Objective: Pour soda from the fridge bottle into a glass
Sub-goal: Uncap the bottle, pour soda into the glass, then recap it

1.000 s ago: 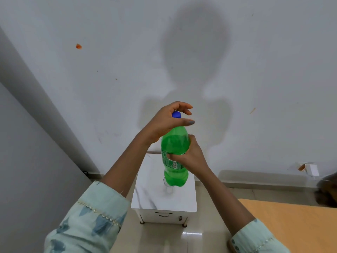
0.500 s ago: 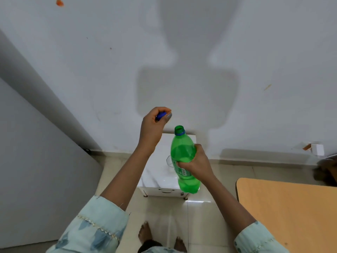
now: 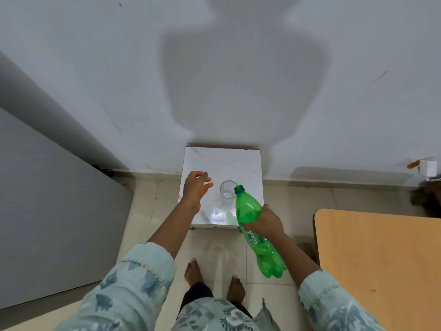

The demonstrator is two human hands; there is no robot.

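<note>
A green plastic soda bottle (image 3: 248,211) with no cap is gripped around its middle by my right hand (image 3: 266,223). It is tilted, its open mouth pointing up-left and almost touching the rim of a clear, empty-looking glass (image 3: 226,189). The glass stands upright on a small white marble-top table (image 3: 222,161) against the wall. My left hand (image 3: 194,189) hovers over the table's left side, just left of the glass, with its fingers loosely curled. The blue cap is not visible; I cannot tell if it sits in that palm.
A grey panel (image 3: 47,211) fills the left side. A wooden table (image 3: 381,259) juts in at the right, close to my right elbow. My bare feet (image 3: 194,271) stand on the tiled floor in front of the small table. A small white box (image 3: 428,168) sits by the wall, far right.
The view has tipped downward. My right hand has lowered and tilted the uncapped bottle toward the glass. My left hand, which held the blue cap up high, has dropped over the table.
</note>
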